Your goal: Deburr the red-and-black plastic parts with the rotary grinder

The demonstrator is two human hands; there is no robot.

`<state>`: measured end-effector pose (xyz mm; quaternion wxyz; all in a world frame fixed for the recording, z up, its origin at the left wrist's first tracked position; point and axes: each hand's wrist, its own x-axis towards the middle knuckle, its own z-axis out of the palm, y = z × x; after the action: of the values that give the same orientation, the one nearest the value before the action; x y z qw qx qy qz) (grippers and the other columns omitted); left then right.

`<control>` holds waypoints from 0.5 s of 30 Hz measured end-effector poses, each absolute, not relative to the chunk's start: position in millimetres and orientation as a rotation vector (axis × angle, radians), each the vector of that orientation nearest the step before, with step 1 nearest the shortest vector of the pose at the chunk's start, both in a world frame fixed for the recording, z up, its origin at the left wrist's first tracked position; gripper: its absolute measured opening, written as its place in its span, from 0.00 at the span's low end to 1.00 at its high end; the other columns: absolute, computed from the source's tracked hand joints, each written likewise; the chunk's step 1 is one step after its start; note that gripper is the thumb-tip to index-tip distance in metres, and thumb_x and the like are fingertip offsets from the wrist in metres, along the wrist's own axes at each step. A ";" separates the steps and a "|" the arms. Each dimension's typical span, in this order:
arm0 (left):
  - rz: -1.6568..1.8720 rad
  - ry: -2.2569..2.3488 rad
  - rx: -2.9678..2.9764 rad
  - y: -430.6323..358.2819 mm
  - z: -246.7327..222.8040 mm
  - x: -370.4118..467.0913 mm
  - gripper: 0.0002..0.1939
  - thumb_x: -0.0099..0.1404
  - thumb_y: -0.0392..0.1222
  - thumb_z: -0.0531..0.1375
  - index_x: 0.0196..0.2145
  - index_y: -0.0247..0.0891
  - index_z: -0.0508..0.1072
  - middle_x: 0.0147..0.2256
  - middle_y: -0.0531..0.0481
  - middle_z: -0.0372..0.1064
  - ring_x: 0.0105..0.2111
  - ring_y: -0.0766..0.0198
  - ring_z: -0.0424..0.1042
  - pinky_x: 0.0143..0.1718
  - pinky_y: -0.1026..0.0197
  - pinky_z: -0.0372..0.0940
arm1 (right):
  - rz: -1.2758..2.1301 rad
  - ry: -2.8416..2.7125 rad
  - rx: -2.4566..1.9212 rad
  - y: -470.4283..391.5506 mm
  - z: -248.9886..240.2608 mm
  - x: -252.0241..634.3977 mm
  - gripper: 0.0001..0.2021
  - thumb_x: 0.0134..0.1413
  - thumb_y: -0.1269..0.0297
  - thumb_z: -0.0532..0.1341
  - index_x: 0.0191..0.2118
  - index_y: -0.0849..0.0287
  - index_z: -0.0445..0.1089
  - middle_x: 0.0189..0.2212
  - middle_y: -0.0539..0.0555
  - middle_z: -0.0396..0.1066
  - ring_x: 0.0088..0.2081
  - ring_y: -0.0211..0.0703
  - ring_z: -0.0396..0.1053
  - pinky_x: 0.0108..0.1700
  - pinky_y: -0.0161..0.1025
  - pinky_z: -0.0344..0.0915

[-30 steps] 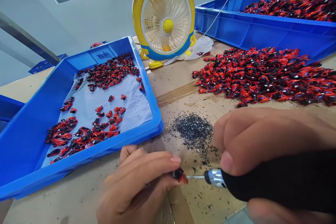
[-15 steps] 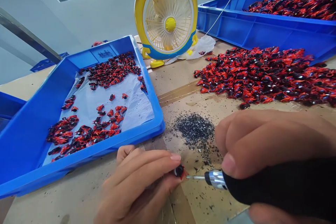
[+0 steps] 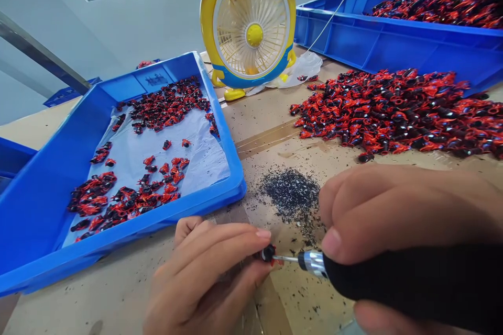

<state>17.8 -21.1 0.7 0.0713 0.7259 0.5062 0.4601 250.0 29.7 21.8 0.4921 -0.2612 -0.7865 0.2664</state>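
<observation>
Between its thumb and fingertips, my left hand (image 3: 214, 272) pinches a small black and red piece (image 3: 268, 253) low in the middle of the view. My right hand (image 3: 393, 220) is wrapped round a black handheld tool (image 3: 412, 282) with a silver collar. The tool's thin metal tip points left and meets the black part of the small piece. Just beyond the hands, a heap of black shavings (image 3: 291, 188) lies on the table.
At the left, a blue tray (image 3: 236, 188) holds many red and black pieces on a white sheet. A loose pile of them (image 3: 385, 110) lies at right, before another blue bin (image 3: 396, 44). A yellow fan (image 3: 254, 35) stands at the back.
My right hand has shifted slightly left with the tool, and its tip has moved from the piece's red edge onto the black part. My left hand has hardly moved.
</observation>
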 end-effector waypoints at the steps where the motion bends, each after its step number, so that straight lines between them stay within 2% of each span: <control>1: 1.392 1.520 2.181 -21.1 0.9 17.9 0.10 0.70 0.32 0.71 0.43 0.48 0.85 0.38 0.57 0.86 0.34 0.60 0.80 0.47 0.53 0.67 | 0.635 -1.896 -0.638 30.4 21.9 248.5 0.12 0.66 0.53 0.73 0.43 0.50 0.71 0.29 0.39 0.75 0.26 0.29 0.75 0.31 0.30 0.75; 3: 1.398 1.503 2.198 -21.5 1.8 18.1 0.10 0.70 0.31 0.70 0.43 0.48 0.84 0.39 0.57 0.86 0.34 0.60 0.80 0.47 0.53 0.67 | 0.592 -1.885 -0.587 33.1 22.5 245.8 0.13 0.63 0.58 0.75 0.43 0.52 0.71 0.29 0.40 0.75 0.26 0.28 0.76 0.28 0.28 0.74; 6: 1.381 1.501 2.221 -22.5 3.3 18.2 0.11 0.70 0.30 0.70 0.43 0.47 0.84 0.39 0.57 0.86 0.33 0.60 0.80 0.45 0.53 0.67 | 0.585 -1.897 -0.488 37.5 23.3 244.3 0.16 0.57 0.65 0.78 0.44 0.54 0.72 0.30 0.42 0.77 0.27 0.29 0.77 0.30 0.26 0.76; 12: 1.393 1.504 2.190 -22.6 2.7 18.1 0.13 0.69 0.28 0.70 0.44 0.48 0.84 0.39 0.59 0.85 0.35 0.61 0.80 0.47 0.53 0.65 | 0.641 -1.922 -0.541 36.6 20.9 245.8 0.14 0.62 0.59 0.76 0.44 0.53 0.70 0.31 0.43 0.77 0.28 0.27 0.78 0.34 0.20 0.76; 15: 1.405 1.456 2.212 -21.2 1.6 17.2 0.15 0.68 0.27 0.70 0.44 0.46 0.84 0.40 0.58 0.85 0.34 0.61 0.80 0.47 0.53 0.64 | 0.615 -1.937 -0.567 34.7 19.5 246.3 0.16 0.60 0.58 0.77 0.45 0.51 0.70 0.30 0.44 0.77 0.27 0.32 0.78 0.32 0.25 0.78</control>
<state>17.2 -21.2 1.6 0.0718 0.7361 0.4844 0.4673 246.3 34.7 19.5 0.4932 -0.2339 -0.7986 0.2536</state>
